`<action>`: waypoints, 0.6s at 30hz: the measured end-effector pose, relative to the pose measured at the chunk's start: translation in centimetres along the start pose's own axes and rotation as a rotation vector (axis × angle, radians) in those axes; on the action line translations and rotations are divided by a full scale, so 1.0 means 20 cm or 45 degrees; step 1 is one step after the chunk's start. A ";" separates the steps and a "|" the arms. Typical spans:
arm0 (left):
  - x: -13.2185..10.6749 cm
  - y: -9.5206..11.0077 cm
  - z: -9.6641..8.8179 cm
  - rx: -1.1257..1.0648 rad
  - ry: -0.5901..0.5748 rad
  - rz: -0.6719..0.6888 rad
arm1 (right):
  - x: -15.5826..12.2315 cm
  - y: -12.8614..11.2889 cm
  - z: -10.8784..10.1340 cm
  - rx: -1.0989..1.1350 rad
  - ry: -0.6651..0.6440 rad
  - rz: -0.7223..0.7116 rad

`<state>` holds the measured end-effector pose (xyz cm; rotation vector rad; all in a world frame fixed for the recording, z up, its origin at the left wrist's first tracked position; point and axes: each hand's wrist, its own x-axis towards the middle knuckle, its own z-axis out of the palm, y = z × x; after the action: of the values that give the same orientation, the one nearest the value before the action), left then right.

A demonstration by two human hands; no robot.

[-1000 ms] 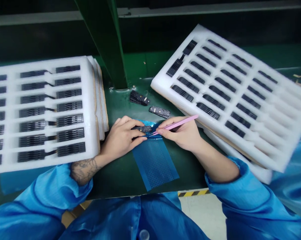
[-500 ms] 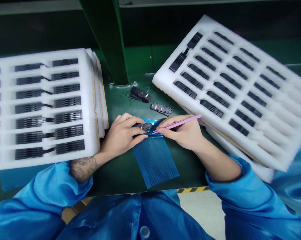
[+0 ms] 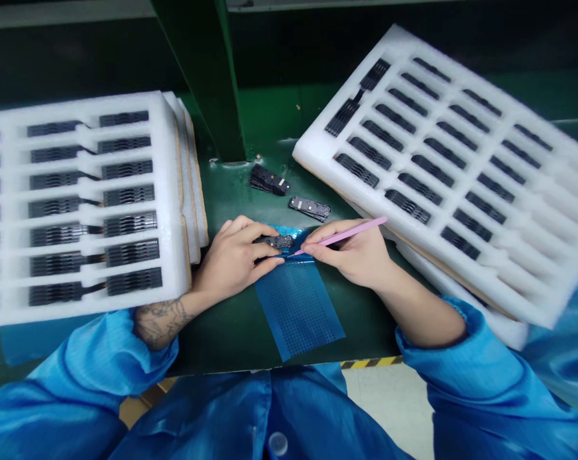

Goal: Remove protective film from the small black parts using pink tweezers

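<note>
My left hand (image 3: 241, 259) rests at the middle of the bench, its fingers closed on a small black plastic part (image 3: 280, 241) with tiny light spots. Part of that piece is hidden under the fingers. Beneath it lies a blue film sheet (image 3: 298, 306) covered with rows of small dots, bunched up near the hands. Pinched in my right hand (image 3: 351, 252) is a pair of pink tweezers (image 3: 353, 231), tips pointing left onto the film just beside the black part. Anything between the tips is too small to make out.
More black parts (image 3: 268, 180) are piled behind my hands, with another small stack (image 3: 310, 207) nearer. A white foam tray (image 3: 169, 191) of black pieces tops a pile at left; another foam tray (image 3: 312, 153) lies angled at right. A green post (image 3: 217, 96) rises behind.
</note>
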<state>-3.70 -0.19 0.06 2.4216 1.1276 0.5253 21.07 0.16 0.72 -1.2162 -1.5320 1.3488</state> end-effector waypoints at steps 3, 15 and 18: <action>0.00 0.00 0.00 0.006 0.001 0.003 | 0.00 0.00 0.00 -0.018 0.055 0.016; 0.00 0.00 0.00 0.011 0.012 0.004 | 0.02 0.04 0.04 -0.050 0.297 0.107; 0.00 0.00 0.00 0.015 0.016 0.007 | 0.02 0.03 0.06 -0.118 0.302 0.106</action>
<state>-3.64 -0.17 0.03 2.4352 1.1321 0.5376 19.97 0.26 -0.03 -1.4566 -1.4013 1.1489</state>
